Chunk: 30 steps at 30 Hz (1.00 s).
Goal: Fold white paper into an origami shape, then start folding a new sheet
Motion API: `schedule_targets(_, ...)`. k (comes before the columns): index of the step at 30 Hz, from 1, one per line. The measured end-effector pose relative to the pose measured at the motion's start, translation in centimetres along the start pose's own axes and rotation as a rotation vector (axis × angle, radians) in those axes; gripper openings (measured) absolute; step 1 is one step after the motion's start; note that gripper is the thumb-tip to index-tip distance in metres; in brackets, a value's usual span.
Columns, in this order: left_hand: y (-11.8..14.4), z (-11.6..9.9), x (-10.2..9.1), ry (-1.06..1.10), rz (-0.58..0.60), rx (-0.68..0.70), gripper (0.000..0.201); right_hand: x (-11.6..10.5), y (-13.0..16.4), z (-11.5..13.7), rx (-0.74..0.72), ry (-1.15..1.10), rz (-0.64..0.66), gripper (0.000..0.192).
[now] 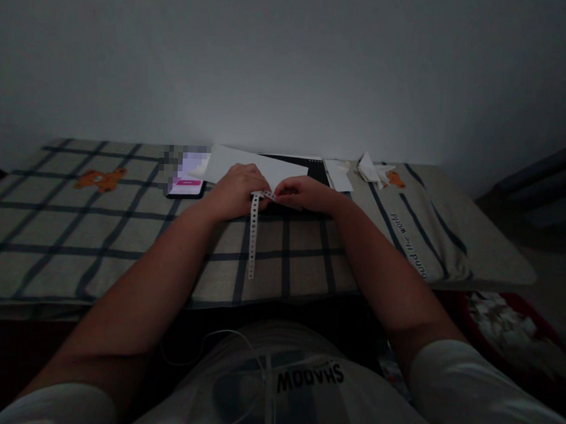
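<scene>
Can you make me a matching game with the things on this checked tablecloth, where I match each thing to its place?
Things:
1. long white perforated paper strip
2. lit phone with pink screen
3. small folded white paper shapes
4. orange bear print on the cloth

Places:
A. far left
B. pinched between the left hand and right hand
C. far right, near the wall
D. just left of the left hand

Pairs: 1-B, 2-D, 3-C, 4-A

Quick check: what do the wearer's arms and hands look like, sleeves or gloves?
Both forearms are bare. The left hand and right hand show no gloves, and no rings or watch can be made out in the dim light. Short white sleeves end near the elbows, part of a white shirt with dark lettering.
</scene>
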<state>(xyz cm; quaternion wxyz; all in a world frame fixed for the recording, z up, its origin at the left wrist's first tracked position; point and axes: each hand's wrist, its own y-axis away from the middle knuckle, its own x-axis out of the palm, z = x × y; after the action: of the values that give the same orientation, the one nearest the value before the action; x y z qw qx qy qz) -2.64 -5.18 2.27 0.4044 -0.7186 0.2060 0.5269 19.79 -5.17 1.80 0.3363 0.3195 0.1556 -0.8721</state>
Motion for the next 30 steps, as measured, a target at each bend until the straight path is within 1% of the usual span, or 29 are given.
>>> schedule_targets(3,0.01,0.10,-0.03,0.007,-0.006,0.026,0.019,-0.16,0.04,-0.09,0.032,-0.012,0.025,0.030)
schedule_targets(10,0.11,0.31,0.26,0.014,0.000,0.041,0.019,-0.08,-0.12,-0.29,0.035,0.002,0.008,0.032)
schedule_targets(17,0.05,0.07,0.00,0.019,0.008,0.017,0.019,-0.05,-0.09,-0.25,-0.039,0.027,0.016,0.030)
schedule_targets(23,0.11,0.03,-0.07,-0.003,-0.015,0.033,0.021,-0.39,-0.01,-0.48,0.005,-0.007,0.024,0.032)
schedule_targets(30,0.04,0.21,0.37,-0.010,0.000,0.058,0.021,-0.19,-0.12,-0.53,0.030,-0.013,0.011,0.030)
